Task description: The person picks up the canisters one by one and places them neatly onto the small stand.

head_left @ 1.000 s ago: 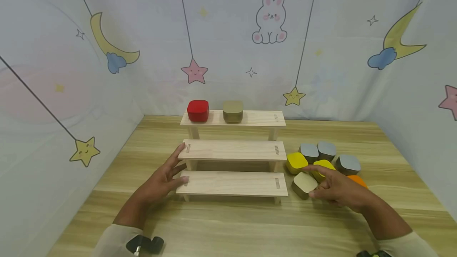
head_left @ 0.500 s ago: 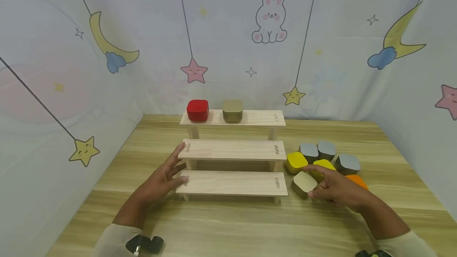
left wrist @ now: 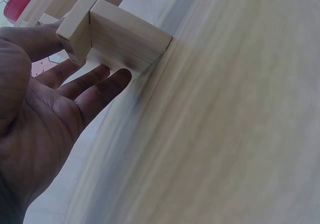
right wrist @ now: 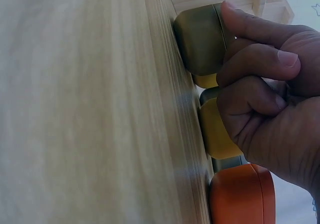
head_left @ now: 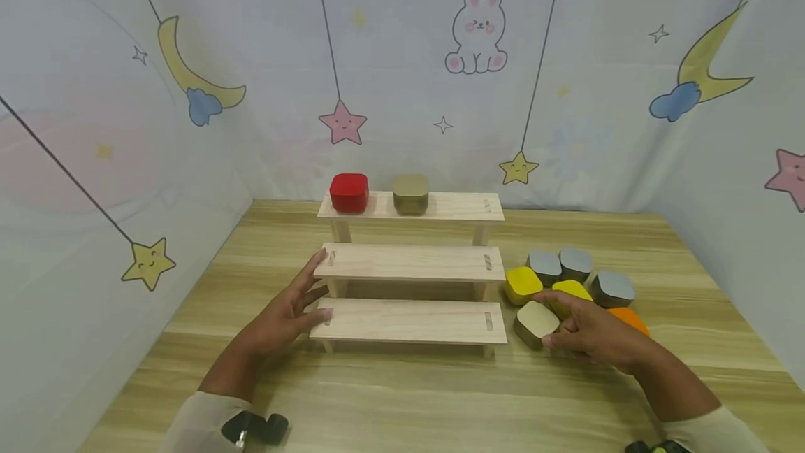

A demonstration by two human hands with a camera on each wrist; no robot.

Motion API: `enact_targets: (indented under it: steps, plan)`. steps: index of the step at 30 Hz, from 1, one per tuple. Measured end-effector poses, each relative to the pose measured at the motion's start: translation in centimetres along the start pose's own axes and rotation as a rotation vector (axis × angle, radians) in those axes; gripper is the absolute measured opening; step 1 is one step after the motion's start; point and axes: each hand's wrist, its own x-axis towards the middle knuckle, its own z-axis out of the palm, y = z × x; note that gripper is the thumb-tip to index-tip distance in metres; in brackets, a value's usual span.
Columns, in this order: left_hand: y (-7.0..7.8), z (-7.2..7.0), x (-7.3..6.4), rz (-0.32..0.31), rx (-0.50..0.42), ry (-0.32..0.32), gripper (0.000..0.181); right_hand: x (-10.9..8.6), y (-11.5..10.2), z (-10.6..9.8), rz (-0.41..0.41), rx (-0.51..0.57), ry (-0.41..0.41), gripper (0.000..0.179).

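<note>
A three-tier wooden stand (head_left: 409, 322) stands on the table. My left hand (head_left: 279, 320) rests at its left end, thumb on the lowest shelf and index fingertip at the middle shelf's edge; in the left wrist view the other fingers (left wrist: 102, 91) extend beside a leg. Right of the stand, my right hand (head_left: 597, 333) holds a beige rounded-square tin (head_left: 537, 321) between thumb and index finger. The right wrist view shows the thumb at that tin's (right wrist: 200, 41) lid and the other fingers curled. The tin appears to sit on the table.
A red tin (head_left: 349, 193) and an olive-beige tin (head_left: 411, 194) stand on the top shelf. Around my right hand are two yellow tins (head_left: 523, 285), several grey tins (head_left: 613, 289) and an orange tin (head_left: 631, 320). Printed cloth (head_left: 402, 75) encloses the table's back and sides.
The head view has shifted very slightly. Both hands, the stand and the tins keep their places.
</note>
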Motion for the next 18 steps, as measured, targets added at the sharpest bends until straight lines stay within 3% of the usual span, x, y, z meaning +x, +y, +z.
enact_targets:
  steps: [18]
  plan:
    - [-0.01,-0.01,-0.02,0.000,-0.008,-0.003,0.106,0.22,0.43,0.12,-0.022,-0.059,0.030,0.089]
